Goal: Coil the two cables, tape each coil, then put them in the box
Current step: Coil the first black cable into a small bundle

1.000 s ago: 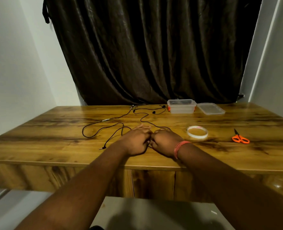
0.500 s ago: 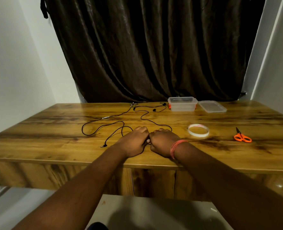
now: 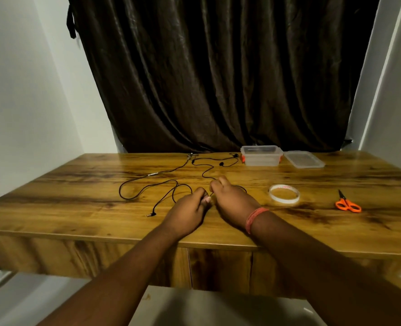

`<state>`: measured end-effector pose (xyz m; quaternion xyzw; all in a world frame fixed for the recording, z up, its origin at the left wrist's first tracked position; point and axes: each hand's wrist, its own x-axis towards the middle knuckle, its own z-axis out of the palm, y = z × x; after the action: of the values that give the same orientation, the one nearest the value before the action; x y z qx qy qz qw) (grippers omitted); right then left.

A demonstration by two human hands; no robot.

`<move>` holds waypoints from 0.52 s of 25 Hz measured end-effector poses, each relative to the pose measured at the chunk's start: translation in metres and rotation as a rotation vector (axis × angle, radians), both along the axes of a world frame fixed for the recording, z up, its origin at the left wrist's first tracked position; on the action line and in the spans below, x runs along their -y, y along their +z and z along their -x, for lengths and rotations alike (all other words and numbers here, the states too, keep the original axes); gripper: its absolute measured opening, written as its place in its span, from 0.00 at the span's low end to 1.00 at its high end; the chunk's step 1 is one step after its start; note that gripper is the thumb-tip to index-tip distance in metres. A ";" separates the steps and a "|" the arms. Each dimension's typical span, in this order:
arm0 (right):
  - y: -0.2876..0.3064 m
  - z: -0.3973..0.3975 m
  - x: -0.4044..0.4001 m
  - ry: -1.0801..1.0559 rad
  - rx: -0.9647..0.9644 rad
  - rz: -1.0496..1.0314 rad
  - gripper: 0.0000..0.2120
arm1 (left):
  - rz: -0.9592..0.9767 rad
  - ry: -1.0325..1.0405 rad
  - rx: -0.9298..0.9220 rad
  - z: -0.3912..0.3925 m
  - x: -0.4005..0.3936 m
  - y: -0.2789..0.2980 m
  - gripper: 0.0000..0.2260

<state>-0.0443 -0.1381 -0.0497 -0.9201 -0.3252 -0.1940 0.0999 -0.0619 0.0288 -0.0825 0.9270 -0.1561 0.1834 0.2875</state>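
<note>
Thin black earphone cables (image 3: 147, 187) lie loose in loops across the middle of the wooden table (image 3: 53, 208), with a jack plug at the near left end and earbuds near the back. My left hand (image 3: 187, 210) and my right hand (image 3: 232, 198) meet at the table's centre, both pinching a stretch of cable between the fingertips. The right wrist wears an orange band. A clear plastic box (image 3: 261, 156) stands open at the back. A roll of white tape (image 3: 284, 194) lies to the right of my hands.
The box's clear lid (image 3: 304, 159) lies beside the box on its right. Orange scissors (image 3: 347, 204) rest at the right of the table. A dark curtain hangs behind the table, with white walls on both sides. A power strip shows at the lower left.
My hands have parted slightly and the right hand has lifted its fingers, drawing the cable up between them. The loops on the left have shifted a little.
</note>
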 end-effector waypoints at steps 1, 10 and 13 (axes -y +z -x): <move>0.002 -0.002 0.003 -0.010 0.026 -0.026 0.19 | 0.168 -0.019 -0.051 0.001 0.002 0.001 0.10; -0.006 -0.044 0.003 -0.016 0.045 -0.326 0.08 | 1.399 -0.304 -0.352 -0.018 0.041 0.031 0.10; -0.023 -0.061 0.001 -0.121 0.026 -0.297 0.08 | 1.553 -0.282 -0.292 -0.048 0.038 0.042 0.09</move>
<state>0.0170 -0.1389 -0.0727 -0.9106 -0.2379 -0.2575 0.2190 -0.0141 -0.0089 -0.0406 0.4485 -0.0606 0.0785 0.8883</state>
